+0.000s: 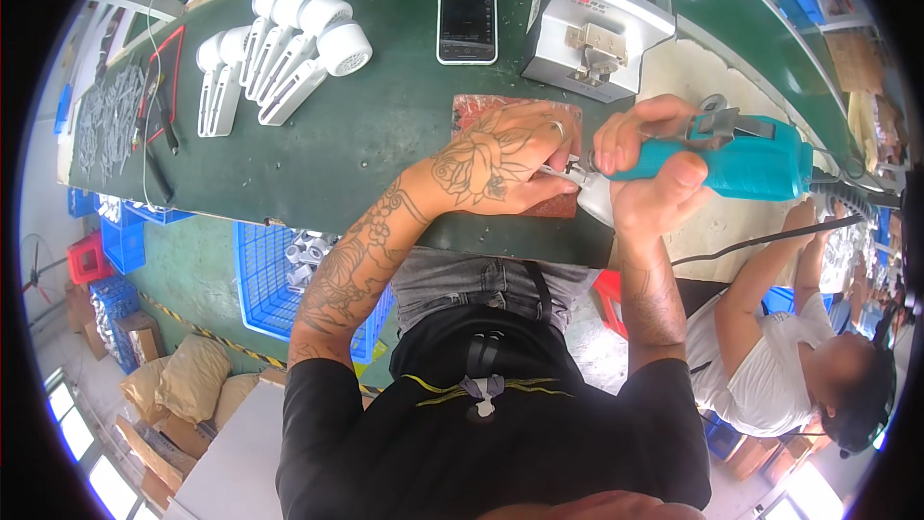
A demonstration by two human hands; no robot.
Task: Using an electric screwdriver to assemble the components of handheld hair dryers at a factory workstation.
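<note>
My left hand [505, 159] is closed on a white plastic part [596, 198] with a rounded end, low over a worn red pad [469, 114]. The fingers hide most of that part. In my right hand [650, 169] is a teal electric screwdriver [760, 159], lying roughly level, with a metal lever on its side. Its front end points left toward the white part; the tip is hidden by my fingers. Both hands are close together at the table's near edge. Several white handheld units with round heads [345, 48] lie in a cluster at the far left.
A phone [468, 19] lies at the back, beside a silver bench machine [602, 24]. Thin grey pieces [106, 125] are piled at the left on the green table [385, 116]. Below stands a blue basket [260, 284] of white parts. A co-worker [770, 356] sits at right.
</note>
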